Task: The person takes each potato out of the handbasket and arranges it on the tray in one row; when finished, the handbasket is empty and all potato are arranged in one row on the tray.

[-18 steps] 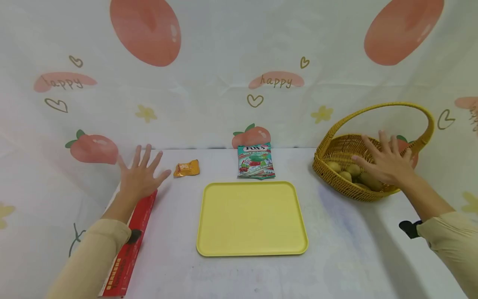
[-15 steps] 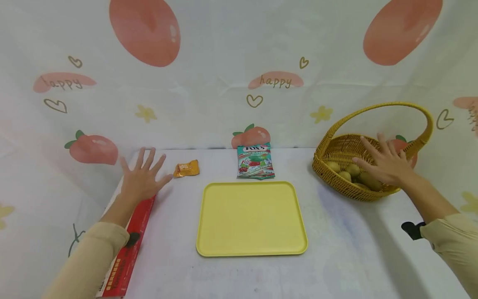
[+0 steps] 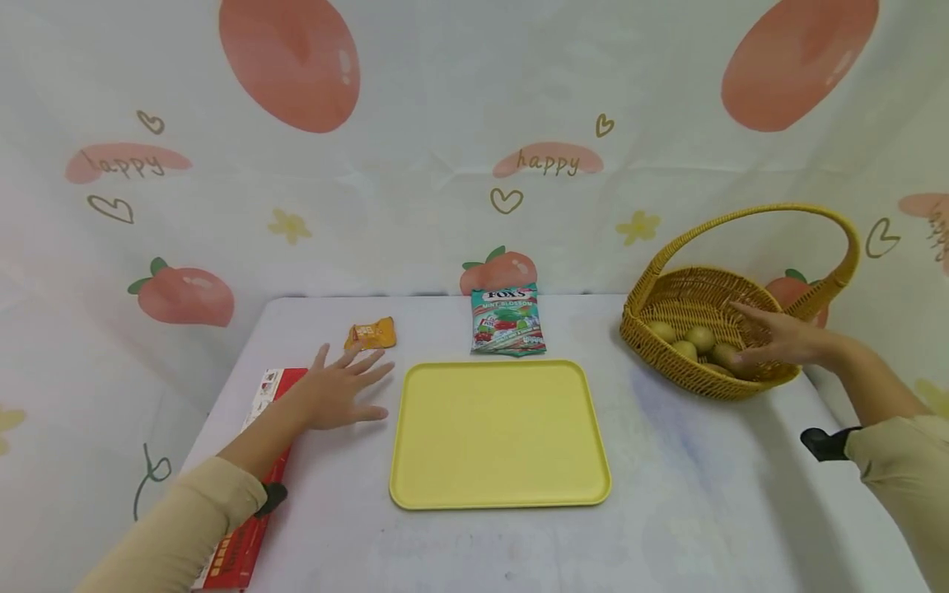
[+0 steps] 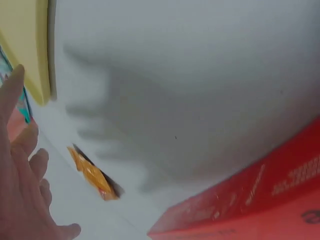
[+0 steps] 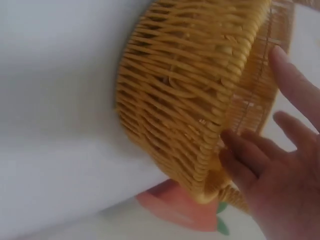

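In the head view my left hand hovers with fingers spread, between a red box and the yellow tray. Its fingertips point past an orange snack packet, which lies behind them; nothing is held. At the right, my right hand reaches over the side of a yellow wicker basket. Several round brownish-green fruits lie inside, partly hidden by the fingers. The right wrist view shows the right hand at the basket rim, fingers slightly bent and holding nothing visible.
A green Fox's Mint Blossom candy bag stands behind the tray, by the backdrop. The basket's tall handle arches above the right hand's area. A printed white curtain rises at the table's back edge.
My left hand has moved right and nearer, away from above the red box toward the tray. My right hand has lowered and turned sideways, dipping into the basket.
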Motion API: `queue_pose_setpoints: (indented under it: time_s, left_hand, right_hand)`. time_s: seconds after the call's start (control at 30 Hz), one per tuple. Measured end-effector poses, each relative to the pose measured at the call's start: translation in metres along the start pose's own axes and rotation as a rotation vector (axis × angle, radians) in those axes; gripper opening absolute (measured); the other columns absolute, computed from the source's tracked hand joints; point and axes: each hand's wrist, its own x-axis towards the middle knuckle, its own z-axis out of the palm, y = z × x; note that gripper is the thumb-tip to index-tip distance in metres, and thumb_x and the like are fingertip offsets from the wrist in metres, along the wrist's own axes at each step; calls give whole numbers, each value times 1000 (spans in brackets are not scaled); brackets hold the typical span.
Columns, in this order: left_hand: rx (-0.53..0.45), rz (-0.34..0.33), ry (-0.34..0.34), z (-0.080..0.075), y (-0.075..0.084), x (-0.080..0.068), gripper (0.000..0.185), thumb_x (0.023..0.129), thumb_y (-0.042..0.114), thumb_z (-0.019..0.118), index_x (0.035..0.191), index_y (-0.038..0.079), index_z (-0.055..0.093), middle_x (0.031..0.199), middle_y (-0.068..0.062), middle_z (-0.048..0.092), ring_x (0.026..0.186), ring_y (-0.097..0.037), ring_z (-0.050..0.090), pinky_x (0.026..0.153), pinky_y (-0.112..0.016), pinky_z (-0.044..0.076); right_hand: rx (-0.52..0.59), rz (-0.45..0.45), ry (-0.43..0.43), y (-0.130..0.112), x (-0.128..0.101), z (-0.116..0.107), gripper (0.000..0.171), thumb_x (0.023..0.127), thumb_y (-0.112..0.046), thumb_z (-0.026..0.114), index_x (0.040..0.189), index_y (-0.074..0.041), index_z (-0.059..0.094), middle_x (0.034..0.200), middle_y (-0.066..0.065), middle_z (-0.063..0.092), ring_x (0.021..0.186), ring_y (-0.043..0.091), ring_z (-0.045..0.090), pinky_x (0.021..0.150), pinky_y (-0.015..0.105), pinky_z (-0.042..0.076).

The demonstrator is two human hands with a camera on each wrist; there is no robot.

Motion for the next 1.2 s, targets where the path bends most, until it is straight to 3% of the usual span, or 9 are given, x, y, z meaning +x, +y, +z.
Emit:
queue_pose_setpoints:
  time_s: [0.1,0.23,0.5,0.6,0.73,0.87,1.0,1.1,1.2]
  left_hand:
    - [-3,44,-48,4,8,2,75,91,57,62,152,18,43,159,-11,34,148,-42,19,109,-76,11]
    - [-15,54,-102,10,13,4,77,88,60,64,152,21,44,159,-8,36,149,-39,19,110,-74,12]
    - [-44,88,-79,15,20,6,79,88,65,60,152,22,44,160,-5,35,150,-35,20,112,-72,15]
    - [-54,80,-95,17,21,6,80,87,66,61,152,22,44,160,-4,35,150,-33,20,113,-71,15]
    - [-69,64,-106,19,22,6,82,85,65,64,151,21,45,160,-4,35,150,-33,21,113,-70,16]
    - [-69,76,-94,20,22,7,83,84,66,64,151,20,46,159,-5,36,150,-33,22,112,-70,17]
    - [-59,100,-80,21,21,7,82,85,65,64,150,18,47,158,-7,38,149,-35,22,111,-71,19]
    - [-49,114,-74,21,21,7,82,86,64,64,150,16,46,158,-8,38,149,-35,21,111,-71,20]
    - [-42,110,-76,21,21,8,83,86,64,64,151,17,46,158,-7,38,150,-35,21,112,-70,20]
  right_hand:
    - [41,29,-32,4,1,-2,93,92,-15,70,152,13,6,145,50,21,130,66,28,98,71,37]
    - [77,68,-98,10,5,-3,91,93,-20,70,152,14,8,143,50,27,130,65,31,98,66,41]
    - [83,132,-172,21,8,-4,80,96,-22,66,148,18,20,140,50,31,132,66,25,102,71,32]
    - [49,123,-164,22,9,-1,74,96,-21,66,145,17,27,136,49,37,129,65,31,101,71,32]
    - [7,104,-115,24,13,3,68,91,-16,71,141,16,38,137,50,34,127,64,32,100,71,31]
    - [-37,70,-72,26,16,6,64,86,-10,76,136,16,46,133,51,38,122,61,40,100,70,32]
    - [-47,51,-77,27,16,6,63,86,-11,76,136,16,47,132,50,40,123,62,39,99,69,34]
    - [-35,63,-87,27,16,5,65,88,-15,75,138,14,46,131,44,47,121,52,42,97,55,41]
    - [-22,64,-87,25,15,2,65,90,-19,74,140,12,46,128,35,55,116,35,46,90,33,44]
